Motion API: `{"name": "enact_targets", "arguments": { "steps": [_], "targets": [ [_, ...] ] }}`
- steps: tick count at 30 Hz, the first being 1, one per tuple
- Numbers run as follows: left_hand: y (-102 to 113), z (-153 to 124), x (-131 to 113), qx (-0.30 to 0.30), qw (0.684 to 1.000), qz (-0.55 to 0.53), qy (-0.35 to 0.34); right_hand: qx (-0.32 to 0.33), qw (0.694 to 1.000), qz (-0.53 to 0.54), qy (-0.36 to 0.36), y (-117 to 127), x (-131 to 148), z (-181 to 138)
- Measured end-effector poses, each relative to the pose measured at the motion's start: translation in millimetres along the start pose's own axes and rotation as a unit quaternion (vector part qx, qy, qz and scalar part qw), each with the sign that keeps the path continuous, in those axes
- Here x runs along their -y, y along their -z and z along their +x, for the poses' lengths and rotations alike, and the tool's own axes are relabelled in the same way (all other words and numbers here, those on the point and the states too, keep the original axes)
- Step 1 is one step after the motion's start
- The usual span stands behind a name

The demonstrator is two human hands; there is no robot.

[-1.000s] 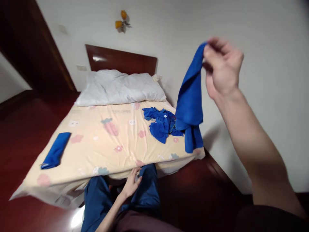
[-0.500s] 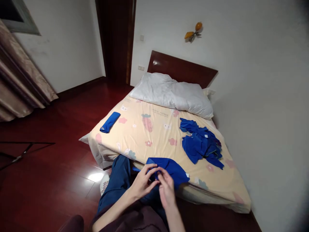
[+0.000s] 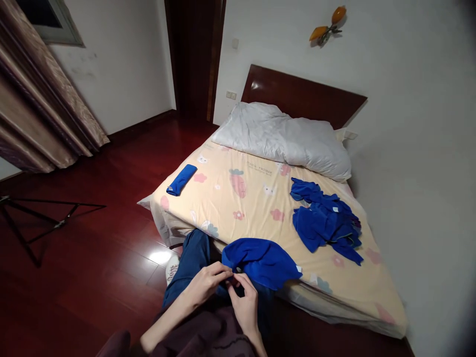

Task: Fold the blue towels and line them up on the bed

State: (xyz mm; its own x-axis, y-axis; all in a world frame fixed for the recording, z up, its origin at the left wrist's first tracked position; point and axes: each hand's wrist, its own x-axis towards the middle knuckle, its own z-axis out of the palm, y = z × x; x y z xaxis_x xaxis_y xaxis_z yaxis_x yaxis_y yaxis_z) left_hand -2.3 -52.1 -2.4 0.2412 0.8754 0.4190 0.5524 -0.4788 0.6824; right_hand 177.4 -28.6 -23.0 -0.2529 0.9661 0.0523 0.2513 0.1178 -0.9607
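Note:
A blue garment (image 3: 266, 260) lies spread over the bed's front edge and my lap, with a small white tag at its right tip. My left hand (image 3: 210, 282) pinches its near edge with the fingertips. Close beside it, my right hand (image 3: 244, 297) is closed too, thumb and fingers pinching the same edge; the fingertips of both hands almost meet. A small round spot, perhaps a button, shows just above them. The exact bit of cloth between the fingers is mostly hidden.
On the patterned bed sheet (image 3: 256, 198) are a neatly folded blue bundle (image 3: 182, 179) at left and a crumpled pile of blue clothes (image 3: 327, 218) at right. A grey-white quilt (image 3: 282, 136) lies by the headboard (image 3: 305, 94). A black tripod (image 3: 55, 218) stands on the floor at left.
My hands have drawn down and closer to my body, pulling the garment's near edge with them. The fingers are now pinched tighter. The view has turned slightly left.

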Motion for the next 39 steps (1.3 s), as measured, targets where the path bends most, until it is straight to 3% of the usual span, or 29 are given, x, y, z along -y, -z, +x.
{"name": "enact_targets", "arguments": {
  "steps": [4,6,9,13,18,21,24,27,29,35,39],
  "targets": [
    [21.9,2.0,-10.7,0.003,0.999,0.019,-0.031,-0.026,0.992,-0.093,0.075,-5.3,-2.1,11.1],
    [35.7,2.1,-14.6,-0.022,0.999,0.033,-0.036,-0.023,0.989,-0.111,0.094,-2.7,-9.7,20.4],
    [57.7,3.5,-19.6,-0.131,0.987,0.069,-0.062,0.003,0.987,-0.128,0.097,2.9,-33.1,34.1],
    [86.7,5.0,-28.6,-0.281,0.948,0.130,-0.080,0.025,0.988,-0.135,0.065,-2.2,-73.3,41.0],
    [125.1,-7.8,-24.0,-0.315,0.918,0.236,-0.052,0.028,0.991,-0.126,0.022,-14.5,-89.3,29.6],
    [151.1,-21.7,-8.9,-0.382,0.869,0.314,-0.012,0.009,0.996,-0.086,0.032,0.3,-70.8,17.6],
    [175.4,-34.0,6.4,-0.479,0.797,0.367,0.029,0.017,0.999,-0.041,0.014,30.4,-42.5,5.5],
    [195.4,-41.6,17.8,-0.581,0.727,0.357,0.083,0.115,0.992,-0.042,-0.045,59.9,-20.9,-7.0],
    [206.9,-44.4,22.9,-0.624,0.698,0.333,0.110,0.178,0.977,-0.068,-0.094,74.2,-15.9,-16.3],
    [235.8,-51.7,30.1,-0.647,0.653,0.334,0.207,0.286,0.935,-0.125,-0.167,100.1,-38.9,-44.9],
    [246.8,-57.4,37.1,-0.657,0.621,0.353,0.241,0.240,0.946,-0.143,-0.164,120.4,-64.8,-54.6]
  ]
}}
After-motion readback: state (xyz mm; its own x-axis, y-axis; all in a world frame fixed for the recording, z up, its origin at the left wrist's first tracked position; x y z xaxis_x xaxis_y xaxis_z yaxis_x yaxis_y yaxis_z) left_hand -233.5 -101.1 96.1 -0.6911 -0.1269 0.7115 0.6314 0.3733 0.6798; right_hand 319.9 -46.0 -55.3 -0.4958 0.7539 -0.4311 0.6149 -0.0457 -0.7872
